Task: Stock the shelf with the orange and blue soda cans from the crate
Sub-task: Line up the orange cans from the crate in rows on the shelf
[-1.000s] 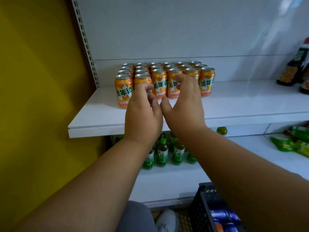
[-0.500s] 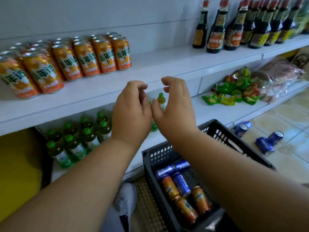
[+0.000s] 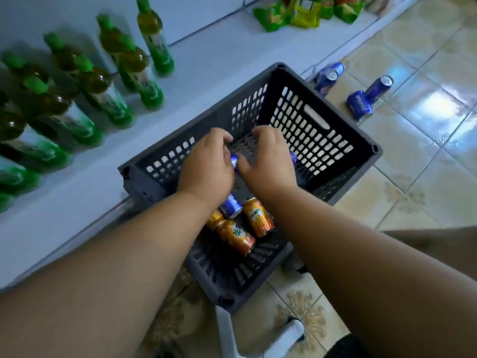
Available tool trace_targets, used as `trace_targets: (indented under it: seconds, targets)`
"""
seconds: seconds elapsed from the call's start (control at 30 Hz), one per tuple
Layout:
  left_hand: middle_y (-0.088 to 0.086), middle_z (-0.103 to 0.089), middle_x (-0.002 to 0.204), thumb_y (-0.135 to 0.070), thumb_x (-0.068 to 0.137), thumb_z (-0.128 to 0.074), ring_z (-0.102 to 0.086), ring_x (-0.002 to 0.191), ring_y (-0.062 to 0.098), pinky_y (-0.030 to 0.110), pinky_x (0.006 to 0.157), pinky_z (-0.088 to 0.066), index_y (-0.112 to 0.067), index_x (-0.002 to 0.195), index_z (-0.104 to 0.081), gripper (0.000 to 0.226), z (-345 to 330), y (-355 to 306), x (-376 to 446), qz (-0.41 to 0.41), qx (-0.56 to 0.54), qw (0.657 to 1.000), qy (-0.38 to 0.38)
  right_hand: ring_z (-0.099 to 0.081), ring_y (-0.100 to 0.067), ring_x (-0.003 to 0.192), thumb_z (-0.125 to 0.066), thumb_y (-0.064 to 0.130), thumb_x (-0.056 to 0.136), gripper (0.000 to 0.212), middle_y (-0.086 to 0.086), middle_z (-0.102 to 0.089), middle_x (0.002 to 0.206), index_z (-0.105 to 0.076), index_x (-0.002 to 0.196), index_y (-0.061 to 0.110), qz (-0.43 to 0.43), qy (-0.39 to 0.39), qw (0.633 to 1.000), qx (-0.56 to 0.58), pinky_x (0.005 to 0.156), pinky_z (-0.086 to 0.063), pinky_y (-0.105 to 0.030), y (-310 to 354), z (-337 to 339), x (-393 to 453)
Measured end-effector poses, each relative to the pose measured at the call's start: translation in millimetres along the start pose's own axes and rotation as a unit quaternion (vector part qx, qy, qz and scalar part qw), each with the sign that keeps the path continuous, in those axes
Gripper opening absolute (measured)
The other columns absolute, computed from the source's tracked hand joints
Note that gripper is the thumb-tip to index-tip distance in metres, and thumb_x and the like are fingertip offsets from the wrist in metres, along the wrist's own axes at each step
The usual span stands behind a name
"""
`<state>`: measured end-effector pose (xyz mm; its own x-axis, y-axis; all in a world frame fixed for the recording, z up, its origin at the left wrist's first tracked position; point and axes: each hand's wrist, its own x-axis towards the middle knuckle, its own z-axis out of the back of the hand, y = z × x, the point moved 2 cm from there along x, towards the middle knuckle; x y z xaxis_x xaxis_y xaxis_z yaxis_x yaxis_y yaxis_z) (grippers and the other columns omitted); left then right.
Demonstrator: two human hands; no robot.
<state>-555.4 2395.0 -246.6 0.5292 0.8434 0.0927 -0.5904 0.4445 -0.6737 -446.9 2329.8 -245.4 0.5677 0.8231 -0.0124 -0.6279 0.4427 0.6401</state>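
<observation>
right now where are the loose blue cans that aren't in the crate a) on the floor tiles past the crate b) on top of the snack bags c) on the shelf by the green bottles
a: blue cans lie on the floor tiles past the crate, not on the shelf.

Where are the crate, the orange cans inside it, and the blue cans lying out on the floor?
crate (image 3: 313, 122), head view, far perforated wall by the handle slot.
orange cans (image 3: 258, 217), head view, side of the right-hand can.
blue cans on the floor (image 3: 360, 104), head view, body of the nearest one.
</observation>
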Motion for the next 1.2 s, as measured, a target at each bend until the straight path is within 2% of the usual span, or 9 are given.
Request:
trace_targets:
  seconds: [0.13,0.23,0.5,0.6,0.77,0.9,1.0,1.07,1.2]
  targets:
    - [0.007,-0.064,0.104,-0.009,0.093,-0.053,-0.059,0.097,0.029,0.038,0.080,-0.046,-0.016,0.112,-0.055,0.020,-58,32,4,0.060,0.001,0.995,0.075,-0.048,-0.028,0.118,-0.069,0.028,0.084,0.049,-0.008,-0.048,0.127,-0.048,0.126,0.013,-0.067,0.110,0.988,-0.083,0.094,-0.045,-0.040,-61,-46,15]
    - [-0.003,-0.061,0.099,-0.015,0.095,-0.049,-0.057,0.096,0.026,0.050,0.082,-0.050,-0.036,0.103,-0.044,0.022,-89,53,6,0.117,0.012,0.983,0.142,-0.048,-0.036,0.119,-0.068,0.034,0.085,0.055,-0.013,-0.046,0.130,-0.042,0.130,0.014,-0.140,0.204,0.960,-0.129,0.095,-0.046,-0.043,-104,-83,22]
    - [-0.013,-0.057,0.086,-0.015,0.095,-0.053,-0.051,0.083,0.010,0.026,0.075,-0.036,-0.033,0.102,-0.041,0.023,-129,79,4,0.206,0.033,0.950,0.233,-0.042,-0.043,0.133,-0.050,0.039,0.091,0.071,-0.021,-0.034,0.150,-0.020,0.154,0.022,-0.301,0.414,0.839,-0.183,0.107,-0.040,-0.054,-179,-176,18]
    - [-0.012,-0.058,0.090,-0.017,0.096,-0.054,-0.052,0.083,0.009,0.023,0.073,-0.035,-0.034,0.102,-0.040,0.022,-130,79,8,0.218,0.028,0.947,0.233,-0.046,-0.041,0.130,-0.053,0.036,0.094,0.068,-0.022,-0.038,0.147,-0.022,0.153,0.019,-0.302,0.398,0.846,-0.188,0.104,-0.044,-0.050,-186,-178,25]
    - [-0.013,-0.056,0.098,-0.017,0.096,-0.051,-0.058,0.094,0.017,0.040,0.086,-0.051,-0.036,0.101,-0.044,0.021,-110,72,19,0.219,0.017,0.948,0.232,-0.060,-0.029,0.107,-0.065,0.043,0.088,0.060,-0.009,-0.059,0.121,-0.042,0.137,0.017,-0.236,0.364,0.886,-0.166,0.084,-0.050,-0.037,-153,-127,61]
    - [-0.002,-0.056,0.120,-0.022,0.097,-0.053,-0.057,0.104,0.021,0.041,0.092,-0.049,-0.024,0.113,-0.054,0.017,-81,50,23,0.188,0.013,0.963,0.193,-0.062,-0.023,0.091,-0.069,0.040,0.081,0.045,-0.004,-0.061,0.105,-0.053,0.120,0.023,-0.279,0.235,0.928,0.076,0.069,-0.054,-0.032,-101,-63,75]
    - [0.000,-0.063,0.112,-0.044,0.099,-0.046,-0.061,0.097,0.022,0.037,0.086,-0.050,-0.023,0.113,-0.056,0.027,-48,25,20,0.260,-0.071,0.951,0.148,-0.065,-0.029,0.086,-0.069,0.036,0.077,0.029,-0.009,-0.064,0.100,-0.060,0.102,0.024,-0.263,0.160,0.921,0.238,0.067,-0.059,-0.039,-52,-27,71]
    - [0.006,-0.068,0.103,-0.054,0.098,-0.045,-0.067,0.091,0.025,0.042,0.084,-0.056,-0.024,0.109,-0.057,0.034,-23,4,14,0.361,-0.256,0.891,0.105,-0.064,-0.028,0.083,-0.067,0.031,0.080,0.023,-0.010,-0.062,0.099,-0.059,0.099,0.022,-0.229,0.132,0.911,0.317,0.060,-0.057,-0.037,-15,-3,63]
    - [0.018,-0.075,0.097,-0.047,0.093,-0.060,-0.074,0.084,0.033,0.048,0.080,-0.059,-0.013,0.116,-0.061,0.041,35,-37,0,0.420,-0.653,0.630,0.000,-0.064,-0.024,0.083,-0.070,0.029,0.083,0.017,-0.006,-0.063,0.096,-0.057,0.094,0.028,-0.143,0.060,0.899,0.411,0.068,-0.060,-0.039,59,34,34]
